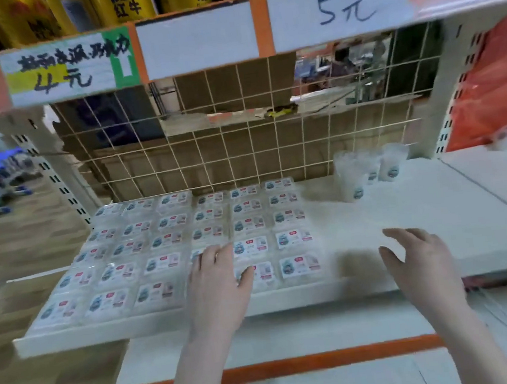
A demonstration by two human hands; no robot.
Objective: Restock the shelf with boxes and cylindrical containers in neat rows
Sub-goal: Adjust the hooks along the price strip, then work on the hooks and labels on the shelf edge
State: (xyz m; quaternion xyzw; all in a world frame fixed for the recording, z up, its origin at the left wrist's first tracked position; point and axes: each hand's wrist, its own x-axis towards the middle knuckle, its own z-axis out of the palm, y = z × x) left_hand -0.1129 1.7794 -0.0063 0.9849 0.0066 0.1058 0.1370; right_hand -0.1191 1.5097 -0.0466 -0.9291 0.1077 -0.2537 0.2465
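Observation:
Several flat clear boxes with white labels lie in neat rows on the left half of the white shelf. My left hand rests with straight fingers on the boxes in the fourth column near the front edge. My right hand hovers over the bare shelf to the right of the boxes, fingers relaxed and holding nothing. Three clear cylindrical containers stand at the back right of the shelf, near the wire grid.
A wire grid backs the shelf, with cardboard behind it. Price labels run along the upper shelf edge, under yellow cans. An orange-trimmed lower shelf juts out below. Slotted uprights stand on both sides.

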